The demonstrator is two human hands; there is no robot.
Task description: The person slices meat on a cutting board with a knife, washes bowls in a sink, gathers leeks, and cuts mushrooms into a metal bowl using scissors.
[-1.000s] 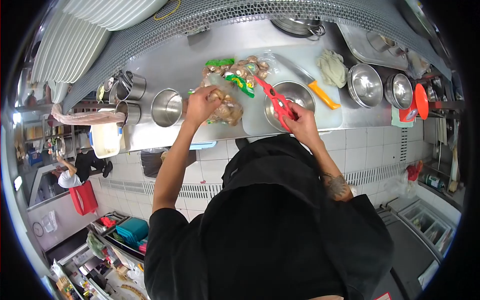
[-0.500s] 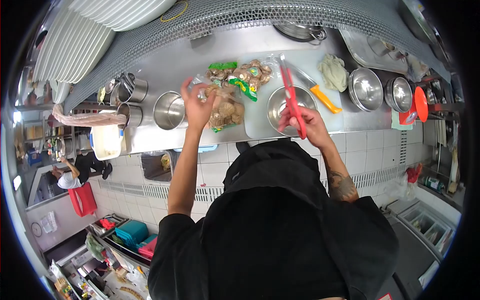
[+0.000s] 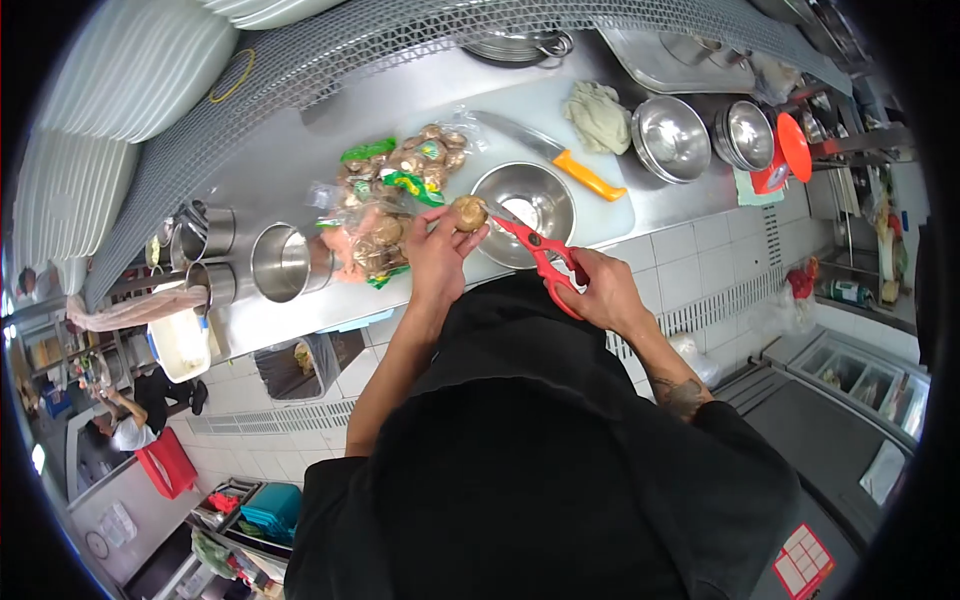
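My left hand (image 3: 437,250) pinches a brown mushroom (image 3: 468,212) and holds it up beside the rim of a steel bowl (image 3: 524,200). Red kitchen scissors (image 3: 532,250) are gripped in my right hand (image 3: 597,290), their blades open and pointing at the mushroom. Two clear bags of mushrooms (image 3: 385,205) with green labels lie on the steel counter (image 3: 300,150), just left of my left hand. The steel bowl stands on a white cutting board (image 3: 600,215).
An orange-handled knife (image 3: 560,155) and a crumpled cloth (image 3: 598,115) lie on the board. Steel bowls (image 3: 672,137) stand at the right, steel cups (image 3: 280,262) at the left, white plates (image 3: 120,70) stacked beyond. A person crouches on the floor at lower left (image 3: 125,425).
My left hand left the bag and lifted one mushroom toward the bowl. My right hand swung the scissors down from upright to point at the mushroom. My head turned, shifting the view.
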